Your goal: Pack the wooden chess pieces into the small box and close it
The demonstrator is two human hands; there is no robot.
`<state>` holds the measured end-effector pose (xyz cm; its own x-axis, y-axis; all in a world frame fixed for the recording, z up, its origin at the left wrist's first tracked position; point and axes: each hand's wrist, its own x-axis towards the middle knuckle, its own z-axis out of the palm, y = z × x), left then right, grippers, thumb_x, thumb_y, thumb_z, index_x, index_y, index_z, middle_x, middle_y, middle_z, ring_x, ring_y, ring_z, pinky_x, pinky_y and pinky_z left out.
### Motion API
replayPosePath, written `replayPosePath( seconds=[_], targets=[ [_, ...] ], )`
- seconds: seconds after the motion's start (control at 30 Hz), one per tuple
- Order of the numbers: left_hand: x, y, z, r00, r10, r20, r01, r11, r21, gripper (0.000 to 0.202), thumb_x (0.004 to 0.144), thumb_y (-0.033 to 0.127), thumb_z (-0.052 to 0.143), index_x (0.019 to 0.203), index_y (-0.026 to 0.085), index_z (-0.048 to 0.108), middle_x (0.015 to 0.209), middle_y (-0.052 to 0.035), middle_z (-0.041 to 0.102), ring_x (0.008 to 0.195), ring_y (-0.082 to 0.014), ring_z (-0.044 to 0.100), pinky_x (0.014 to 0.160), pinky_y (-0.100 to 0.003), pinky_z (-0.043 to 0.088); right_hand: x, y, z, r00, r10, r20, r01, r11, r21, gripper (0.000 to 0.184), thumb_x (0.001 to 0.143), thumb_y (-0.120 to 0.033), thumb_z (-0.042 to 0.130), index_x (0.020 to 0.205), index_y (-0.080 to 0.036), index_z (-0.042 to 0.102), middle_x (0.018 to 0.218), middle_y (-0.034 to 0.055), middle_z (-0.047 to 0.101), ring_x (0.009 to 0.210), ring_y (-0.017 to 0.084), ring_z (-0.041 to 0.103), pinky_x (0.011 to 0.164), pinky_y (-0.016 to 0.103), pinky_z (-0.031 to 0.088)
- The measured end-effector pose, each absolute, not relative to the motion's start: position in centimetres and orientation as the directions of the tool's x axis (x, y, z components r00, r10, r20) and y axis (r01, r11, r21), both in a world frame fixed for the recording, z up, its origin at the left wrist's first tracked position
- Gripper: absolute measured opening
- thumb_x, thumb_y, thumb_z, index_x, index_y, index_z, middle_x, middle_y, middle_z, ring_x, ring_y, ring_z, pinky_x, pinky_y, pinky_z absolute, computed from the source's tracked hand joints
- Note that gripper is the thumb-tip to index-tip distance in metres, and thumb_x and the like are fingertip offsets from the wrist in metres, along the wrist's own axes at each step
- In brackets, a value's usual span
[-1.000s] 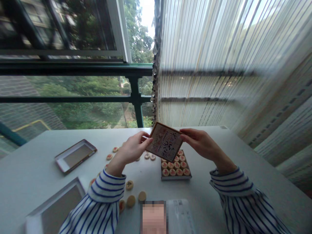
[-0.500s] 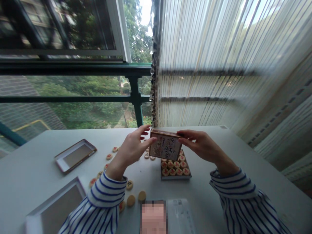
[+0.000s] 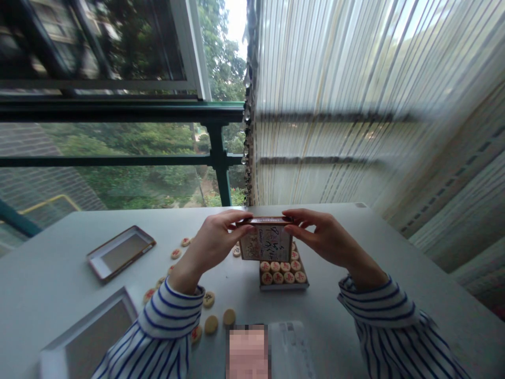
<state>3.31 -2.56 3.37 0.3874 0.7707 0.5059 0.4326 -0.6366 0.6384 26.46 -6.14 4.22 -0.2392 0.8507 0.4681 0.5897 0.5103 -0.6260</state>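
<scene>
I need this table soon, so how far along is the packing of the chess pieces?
Done: the box tray holds rows of pieces. In hand: the left hand and right hand hold the printed lid by its edges, tilted up over the tray. Left: several loose pieces lie on the table left of the tray, and the lid is not on.

My sleeves [image 3: 173,316] are white with thin blue stripes. The box lid [image 3: 266,243] is cream, printed with black brush characters and red marks, and has a brown edge. The round pieces [image 3: 283,272] are pale tan with red characters, and one loose piece [image 3: 208,299] bears a black one. The desk [image 3: 59,273] is pale grey, the railing [image 3: 215,158] is dark green, and the curtain [image 3: 355,105] is cream with fine vertical stripes.
</scene>
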Motion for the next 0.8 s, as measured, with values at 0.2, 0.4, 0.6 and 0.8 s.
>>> replayPosePath(
  seconds=[0.2, 0.4, 0.6, 0.8],
  targets=[
    [2.8, -2.0, 3.1, 0.361, 0.813, 0.457, 0.401, -0.577, 0.711, 0.029, 0.075, 0.034, 0.058, 0.099, 0.019, 0.063, 0.097, -0.0048, 0.066, 0.085, -0.0166, 0.061, 0.076, -0.031, 0.052, 26.7, -5.8, 3.8, -0.212, 0.837, 0.504, 0.535, 0.531, -0.658, 0.033, 0.077, -0.032, 0.056, 0.108, -0.021, 0.057, 0.088, 0.0032, 0.065, 0.075, 0.014, 0.06, 0.066, 0.03, 0.051],
    [2.3, -1.7, 3.3, 0.302, 0.854, 0.423, 0.369, -0.514, 0.775, 0.032, 0.074, 0.036, 0.057, 0.098, 0.016, 0.062, 0.091, -0.0055, 0.067, 0.084, -0.0172, 0.061, 0.074, -0.03, 0.052, 27.1, -5.4, 3.4, -0.225, 0.857, 0.463, 0.575, 0.501, -0.648, 0.036, 0.077, -0.032, 0.055, 0.112, -0.022, 0.054, 0.094, 0.004, 0.065, 0.078, 0.015, 0.06, 0.067, 0.032, 0.051],
    [2.2, -1.6, 3.6, 0.292, 0.862, 0.414, 0.364, -0.5, 0.786, 0.03, 0.076, 0.037, 0.055, 0.096, 0.015, 0.059, 0.088, -0.0064, 0.066, 0.082, -0.0177, 0.062, 0.072, -0.03, 0.051, 27.0, -5.6, 3.8, -0.271, 0.866, 0.42, 0.583, 0.495, -0.644, 0.032, 0.078, -0.025, 0.053, 0.111, -0.024, 0.055, 0.094, 0.0018, 0.066, 0.081, 0.015, 0.06, 0.071, 0.03, 0.049],
    [2.2, -1.6, 3.5, 0.297, 0.87, 0.394, 0.358, -0.484, 0.799, 0.032, 0.075, 0.039, 0.055, 0.096, 0.014, 0.059, 0.088, -0.0074, 0.066, 0.082, -0.0186, 0.062, 0.073, -0.031, 0.05, 27.1, -5.4, 3.6, -0.235, 0.865, 0.443, 0.577, 0.491, -0.653, 0.031, 0.079, -0.027, 0.053, 0.11, -0.022, 0.056, 0.092, 0.0029, 0.066, 0.08, 0.015, 0.061, 0.069, 0.031, 0.049]
  ],
)
